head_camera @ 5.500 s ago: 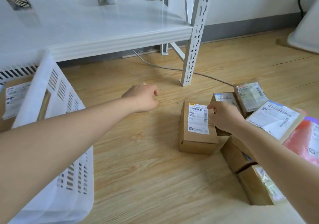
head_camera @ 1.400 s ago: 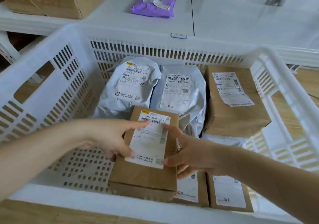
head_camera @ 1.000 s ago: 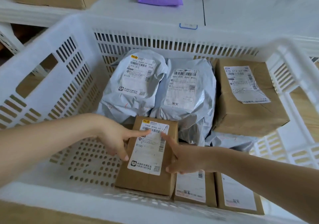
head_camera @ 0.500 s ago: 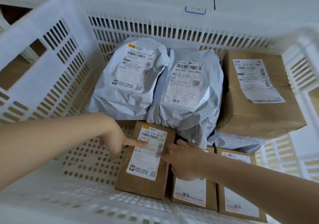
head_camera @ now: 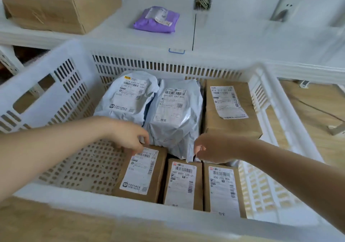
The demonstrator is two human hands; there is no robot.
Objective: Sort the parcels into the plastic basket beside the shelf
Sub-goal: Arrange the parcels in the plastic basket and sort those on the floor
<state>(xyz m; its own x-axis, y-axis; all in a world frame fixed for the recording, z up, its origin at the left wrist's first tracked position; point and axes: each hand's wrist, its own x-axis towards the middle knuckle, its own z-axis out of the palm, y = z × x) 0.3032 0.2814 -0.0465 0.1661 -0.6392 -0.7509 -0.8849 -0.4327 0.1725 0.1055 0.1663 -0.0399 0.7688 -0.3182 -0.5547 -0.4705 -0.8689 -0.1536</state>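
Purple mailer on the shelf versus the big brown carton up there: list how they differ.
The purple mailer is a soft, crumpled pouch; the brown carton is a rigid cardboard box. The mailer is far smaller and lies lower than the carton. The mailer carries a wrinkled white label on top; no label shows on the carton. Both rest on the white shelf behind the basket.

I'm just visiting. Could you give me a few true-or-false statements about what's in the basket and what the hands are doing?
1. The basket holds both grey bags and brown boxes. True.
2. The purple bag lies in the basket. False: it lies on the shelf behind.
3. Three boxes line the near side. True.
4. The right hand grips a box. False: it holds nothing.
5. The basket floor is fully covered. False: its left part is bare.
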